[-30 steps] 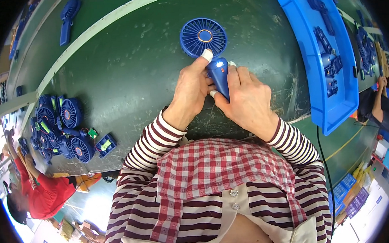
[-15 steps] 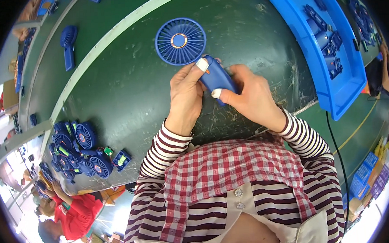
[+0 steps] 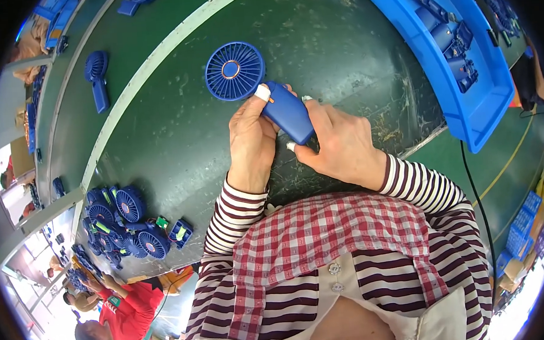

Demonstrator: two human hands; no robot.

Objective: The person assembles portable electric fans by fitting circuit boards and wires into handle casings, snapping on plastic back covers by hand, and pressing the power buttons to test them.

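Note:
A blue handheld fan [image 3: 288, 112] is held over the green table, its round slatted head pointing to the far left and its handle slanting toward me. My left hand [image 3: 250, 137] grips the neck, the taped thumb pressing just below the head. At the handle's lower end, my right hand [image 3: 345, 143] has its thumb and index finger against the edges. The fingers under the handle are mostly hidden. White coverings show on several fingertips.
To the left lies a pile of part-built blue fans [image 3: 118, 224] with open casings. A blue bin [image 3: 476, 131] with blue parts stands at the right. Another fan [image 3: 98, 80] lies beyond the pale divider strip [image 3: 149, 59]. A person in red [image 3: 131, 310] sits at lower left.
The fan has shifted slightly left in view, its head now tilted more. My right thumb has slid off the handle's face to its lower end, and the index finger lies along the side.

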